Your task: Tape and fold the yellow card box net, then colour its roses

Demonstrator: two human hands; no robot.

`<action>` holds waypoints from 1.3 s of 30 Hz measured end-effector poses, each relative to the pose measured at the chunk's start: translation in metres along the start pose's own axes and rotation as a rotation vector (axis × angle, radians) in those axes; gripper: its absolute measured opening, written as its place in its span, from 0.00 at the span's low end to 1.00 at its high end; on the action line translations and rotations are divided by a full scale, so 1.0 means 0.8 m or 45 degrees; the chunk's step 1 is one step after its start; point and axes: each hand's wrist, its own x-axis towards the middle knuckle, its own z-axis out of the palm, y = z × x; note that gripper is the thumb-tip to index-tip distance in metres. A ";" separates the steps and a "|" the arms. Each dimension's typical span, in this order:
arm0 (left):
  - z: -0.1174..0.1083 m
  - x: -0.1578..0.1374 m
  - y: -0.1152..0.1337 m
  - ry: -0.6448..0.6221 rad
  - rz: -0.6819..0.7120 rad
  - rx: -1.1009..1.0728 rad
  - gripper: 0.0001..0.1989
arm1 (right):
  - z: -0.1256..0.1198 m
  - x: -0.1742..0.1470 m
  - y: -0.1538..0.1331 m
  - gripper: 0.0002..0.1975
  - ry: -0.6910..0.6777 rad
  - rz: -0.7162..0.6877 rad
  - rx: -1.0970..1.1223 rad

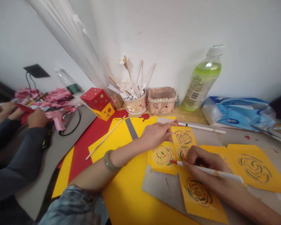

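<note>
A white pen [215, 172] with a red front end is gripped in my right hand [204, 162]. Its tip touches the lower right of a swirl of short strokes on a flap of the yellow paper cutout [162, 168]. At the cutout's upper left edge rests my left hand [155, 135], fingers bent and pressed together on it. Several flaps of the cutout carry round swirls in green and dark strokes; my right hand partly covers one. Another swirl marks the yellow paper panel [255, 168] at right. Grey board [159, 184] lies underneath.
Behind stand a stick-filled basket [135, 104], a second basket [162, 101], a green drink bottle [202, 81] and a tissue pack [239, 112]. Nearby lie another white pen [201, 127], a wooden stick [105, 137] and a red-yellow box [97, 101]. Co-workers' hands [37, 118] are left, by a pink glue gun [57, 120].
</note>
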 end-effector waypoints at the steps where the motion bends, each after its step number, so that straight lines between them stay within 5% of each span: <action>1: 0.000 0.000 0.000 0.005 0.000 -0.001 0.08 | 0.000 0.000 0.000 0.12 -0.010 -0.009 -0.008; 24: 0.000 0.000 0.000 0.008 -0.006 -0.011 0.08 | 0.004 -0.001 0.003 0.12 -0.080 -0.019 -0.046; 39: -0.002 -0.001 0.002 -0.021 -0.022 -0.033 0.09 | 0.000 0.002 0.002 0.10 0.026 0.054 -0.079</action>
